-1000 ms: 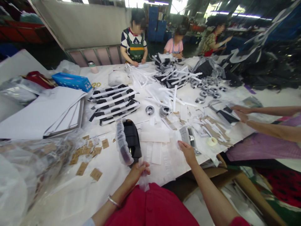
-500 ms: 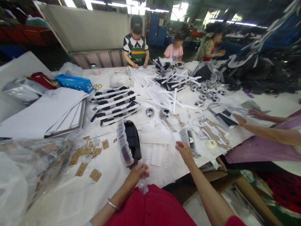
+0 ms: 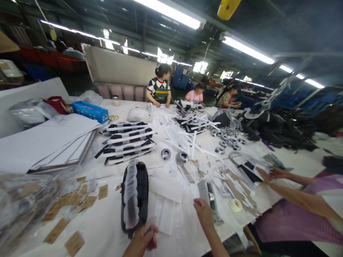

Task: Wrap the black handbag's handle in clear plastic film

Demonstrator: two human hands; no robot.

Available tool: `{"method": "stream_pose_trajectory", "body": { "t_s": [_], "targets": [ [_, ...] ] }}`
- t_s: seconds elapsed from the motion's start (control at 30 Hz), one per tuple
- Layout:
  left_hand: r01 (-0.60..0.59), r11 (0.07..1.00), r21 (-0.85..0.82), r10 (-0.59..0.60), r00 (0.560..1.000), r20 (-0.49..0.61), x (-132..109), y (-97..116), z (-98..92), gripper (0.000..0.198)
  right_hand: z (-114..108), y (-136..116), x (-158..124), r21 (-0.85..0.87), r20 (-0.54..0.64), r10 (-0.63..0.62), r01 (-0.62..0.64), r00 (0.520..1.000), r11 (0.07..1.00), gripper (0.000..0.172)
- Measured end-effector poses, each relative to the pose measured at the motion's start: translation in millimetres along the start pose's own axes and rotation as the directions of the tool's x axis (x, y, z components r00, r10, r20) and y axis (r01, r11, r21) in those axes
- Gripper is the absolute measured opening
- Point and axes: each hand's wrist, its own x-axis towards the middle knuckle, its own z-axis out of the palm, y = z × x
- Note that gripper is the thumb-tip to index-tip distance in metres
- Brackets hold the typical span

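Observation:
A small black bag [image 3: 143, 187] lies lengthwise on the table, with crinkled translucent plastic [image 3: 131, 196] along its left side. At the bag's near end is my left hand [image 3: 144, 237], somewhat blurred, its fingers closed on a thin clear plastic piece that barely shows. My right hand [image 3: 204, 214] is raised farther right with fingers curled together; anything between them is too small to make out. Just beyond it stands a grey holder [image 3: 210, 198] with a shiny metal part, looking like a tape dispenser. White paper sheets [image 3: 166, 191] lie between my hands.
Brown card tags [image 3: 75, 243] and clear plastic bags [image 3: 16, 203] lie left. Banded black-and-white bundles [image 3: 128, 142], grey coils [image 3: 182, 157] and white strips [image 3: 193, 144] spread beyond. A tape roll [image 3: 235, 205] sits right, near a co-worker's hands [image 3: 268, 175]. Other people work across the table.
The view has tilted up, so the table sits lower in the picture. My left hand remains by the bag's near end; my right hand remains by the grey holder.

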Motion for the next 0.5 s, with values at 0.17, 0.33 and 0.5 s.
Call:
{"method": "stream_pose_trajectory", "body": {
  "t_s": [0.17,0.33,0.5],
  "targets": [
    [0.058,0.998,0.029,-0.059,0.998,0.034,-12,10,-10.1,0.041,2,16,-7,-0.019,-0.027,0.013,-0.013,1.0,1.0,0.021],
    [0.038,0.999,0.034,-0.04,0.997,0.071,-9,16,-11.0,0.037,-9,-12,-2,0.271,-0.126,0.087,-0.051,0.988,0.961,0.03],
    [0.028,0.998,0.054,-0.03,0.999,0.045,-2,23,-4.7,0.045,-17,-69,-13,0.629,-0.113,0.18,-0.07,0.977,0.774,0.023]
  ]
}}
